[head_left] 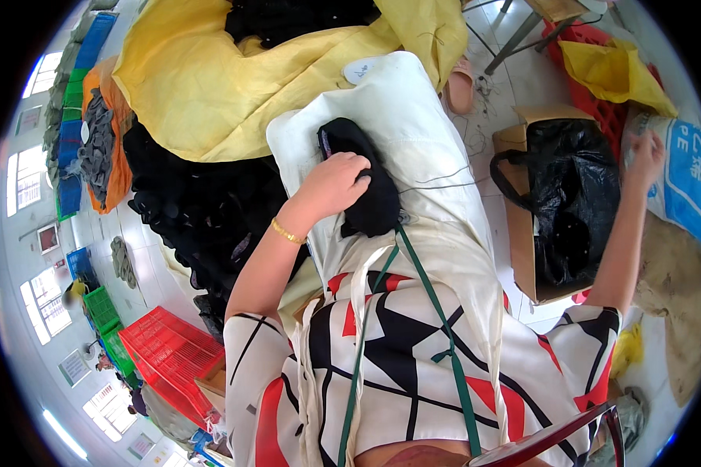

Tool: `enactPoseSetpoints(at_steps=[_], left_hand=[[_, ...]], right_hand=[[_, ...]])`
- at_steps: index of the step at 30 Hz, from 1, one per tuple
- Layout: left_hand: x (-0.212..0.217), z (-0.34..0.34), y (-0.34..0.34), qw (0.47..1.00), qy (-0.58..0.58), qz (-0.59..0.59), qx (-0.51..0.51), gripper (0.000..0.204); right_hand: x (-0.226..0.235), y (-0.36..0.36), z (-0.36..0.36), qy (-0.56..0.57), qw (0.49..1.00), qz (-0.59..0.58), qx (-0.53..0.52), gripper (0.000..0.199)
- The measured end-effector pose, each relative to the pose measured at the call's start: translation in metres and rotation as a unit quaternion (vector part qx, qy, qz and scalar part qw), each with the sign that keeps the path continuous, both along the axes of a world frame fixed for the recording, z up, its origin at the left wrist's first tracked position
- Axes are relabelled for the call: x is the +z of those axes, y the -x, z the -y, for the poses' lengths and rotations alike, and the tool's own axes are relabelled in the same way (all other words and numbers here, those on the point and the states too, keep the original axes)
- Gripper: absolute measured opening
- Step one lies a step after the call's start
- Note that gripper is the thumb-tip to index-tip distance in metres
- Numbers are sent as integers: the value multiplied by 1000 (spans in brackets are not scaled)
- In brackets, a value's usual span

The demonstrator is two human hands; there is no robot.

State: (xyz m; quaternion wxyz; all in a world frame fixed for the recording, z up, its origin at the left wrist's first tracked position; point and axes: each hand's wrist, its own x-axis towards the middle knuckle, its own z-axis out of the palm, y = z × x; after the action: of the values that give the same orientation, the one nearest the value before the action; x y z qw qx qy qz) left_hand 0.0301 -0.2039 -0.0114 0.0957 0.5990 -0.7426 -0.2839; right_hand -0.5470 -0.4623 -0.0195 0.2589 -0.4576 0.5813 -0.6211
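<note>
Pinching black cloth [378,206] with my left grip [333,184]; my right grip [645,156] I can't tell. Carton [521,253] between, yellow sack [179,97] ahead, white cover [432,140] beneath, tiled floor [149,272].

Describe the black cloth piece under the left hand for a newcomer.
Find the large white cloth surface at upper centre. On it lies an elongated black cloth piece, the left hand on top. Unlike the heaped black fabric further left, it lies singly against white.

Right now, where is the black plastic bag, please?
In the head view, the black plastic bag sits in the cardboard box on the right, between the white cloth and the right hand.
</note>
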Motion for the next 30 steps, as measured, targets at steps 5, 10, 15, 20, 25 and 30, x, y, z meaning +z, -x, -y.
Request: enactPoseSetpoints(at_steps=[5,10,15,20,25,30], left_hand=[[35,-23,22,991,90,34,91,20],[3,-49,14,920,-111,-264,266,22],[7,-54,16,813,-183,-437,340,32],[-11,-62,9,814,-179,-407,375,23],[-8,-61,15,774,-211,-468,369,20],[-3,-64,26,754,-211,-458,420,21]], right_hand=[[9,-190,-82,-143,932,-140,304,22],[9,-310,-181,-5,751,-296,590,19],[-13,-337,-201,59,698,-385,601,14],[-3,-327,-199,-24,771,-220,597,11],[13,-321,-206,-84,836,-114,530,7],[4,-311,-214,-103,849,-146,498,2]])
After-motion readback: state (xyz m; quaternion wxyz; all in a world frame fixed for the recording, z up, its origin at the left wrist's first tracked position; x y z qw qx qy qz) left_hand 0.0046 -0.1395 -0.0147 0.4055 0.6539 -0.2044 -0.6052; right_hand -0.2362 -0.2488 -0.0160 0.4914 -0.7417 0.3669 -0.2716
